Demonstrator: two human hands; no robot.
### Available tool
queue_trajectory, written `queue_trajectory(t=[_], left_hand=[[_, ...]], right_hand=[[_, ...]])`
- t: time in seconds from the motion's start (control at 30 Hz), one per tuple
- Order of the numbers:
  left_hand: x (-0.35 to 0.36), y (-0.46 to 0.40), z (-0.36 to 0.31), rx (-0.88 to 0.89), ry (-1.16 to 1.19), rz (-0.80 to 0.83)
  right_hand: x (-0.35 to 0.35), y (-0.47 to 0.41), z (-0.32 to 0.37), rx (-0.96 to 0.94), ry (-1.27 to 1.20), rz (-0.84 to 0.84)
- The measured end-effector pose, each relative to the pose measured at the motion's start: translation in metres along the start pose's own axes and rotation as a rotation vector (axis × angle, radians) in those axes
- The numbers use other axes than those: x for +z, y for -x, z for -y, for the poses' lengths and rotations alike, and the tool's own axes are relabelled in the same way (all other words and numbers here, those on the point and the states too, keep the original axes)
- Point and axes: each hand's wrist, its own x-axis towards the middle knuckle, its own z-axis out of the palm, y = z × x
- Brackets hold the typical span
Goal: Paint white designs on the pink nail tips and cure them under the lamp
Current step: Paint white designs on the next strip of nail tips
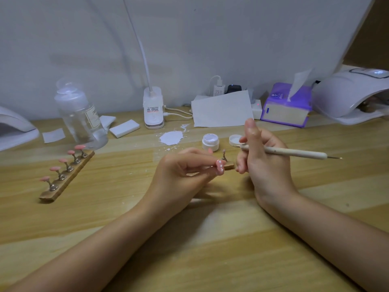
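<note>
dotted pink tip in left hand, dotting tool in right

left hand [183, 169] at frame centre, fingers curled, pinching a pink nail tip [220, 166] w/ white dots on it. tip's long axis runs roughly 12 to 6 o'clock, painted face up toward the camera. just past it, at 2 o'clock from the tip, a bare metal peg [224, 155] stands upright on a short wooden holder [229, 166], mostly hidden behind the fingers.

right hand [263, 159] grips a dotting tool [294, 153], thumb straight up, other fingers wrapped round the shaft. tool lies near level, long axis 9 to 3 o'clock, its fine needle end pointing to 3 o'clock, away from the tip.

at 9 o'clock on the worktop [189, 249], a wooden strip [69, 178] w/ five more pink tips on pegs, running diagonally 7 to 1 o'clock. open jar of white gel [210, 141] and its lid [235, 140] at 12 o'clock from the hands, white paint splat [171, 138] beside. curing lamp [349, 95] at 2 o'clock, far right edge. clear bottle [81, 116] at 10 o'clock.
</note>
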Motion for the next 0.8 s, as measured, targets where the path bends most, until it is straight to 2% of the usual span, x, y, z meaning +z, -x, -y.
queue_trajectory(t=[0.17, 0.33, 0.5, 0.63, 0.8], left_hand=[[-0.003, -0.005, -0.006, 0.132, -0.052, -0.109], [-0.012, -0.014, -0.004, 0.119, -0.116, -0.234], [-0.016, -0.022, 0.003, 0.109, -0.29, -0.192], [-0.018, -0.023, 0.012, 0.043, -0.34, -0.109], [-0.017, -0.023, 0.016, 0.032, -0.405, -0.082]], right_hand=[[-0.001, 0.001, 0.0, -0.034, 0.055, 0.062], [-0.001, 0.001, 0.0, -0.045, 0.065, 0.069], [0.0, -0.001, -0.002, -0.019, 0.046, 0.052], [0.0, -0.002, -0.003, -0.015, 0.045, 0.045], [0.0, -0.003, -0.003, -0.009, 0.041, 0.041]])
